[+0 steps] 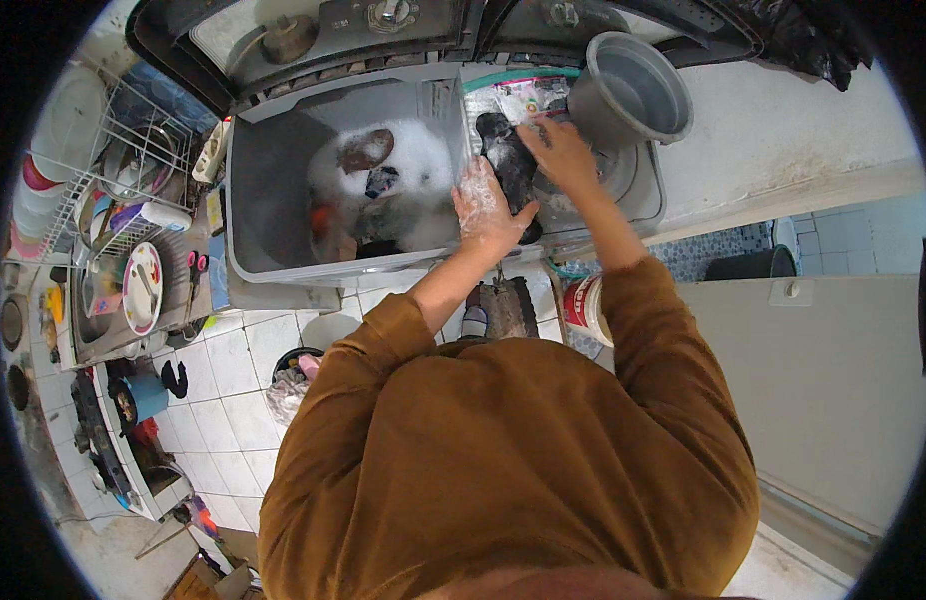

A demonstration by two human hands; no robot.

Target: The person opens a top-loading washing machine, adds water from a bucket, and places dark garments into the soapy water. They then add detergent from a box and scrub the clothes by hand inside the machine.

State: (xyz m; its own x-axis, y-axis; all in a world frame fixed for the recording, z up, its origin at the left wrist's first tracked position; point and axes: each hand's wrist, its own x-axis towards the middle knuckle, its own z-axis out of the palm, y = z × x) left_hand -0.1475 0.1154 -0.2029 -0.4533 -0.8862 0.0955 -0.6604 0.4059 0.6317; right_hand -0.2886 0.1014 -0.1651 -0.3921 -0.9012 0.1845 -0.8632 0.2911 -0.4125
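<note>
A dark, wet cloth item (pixel 508 158) lies lengthwise on the right side of a twin-tub washing machine; its exact kind I cannot make out. My left hand (pixel 488 207) is lathered, with fingers spread at the tub's right rim and the thumb against the cloth. Over the upper right part of the cloth is my right hand (pixel 561 152), its fingers apart and the tips touching it. To the left, the grey wash tub (pixel 273 262) holds sudsy water (pixel 418 150). A brown piece of laundry (pixel 367 150) and other dark pieces float in it.
A grey bucket (pixel 673 120) stands at the far right of the machine, beside a small printed packet (pixel 531 97). Raised black lids (pixel 383 20) border the back. A dish rack (pixel 108 165) is on the left; a white-and-red pail (pixel 586 308) sits below my right arm.
</note>
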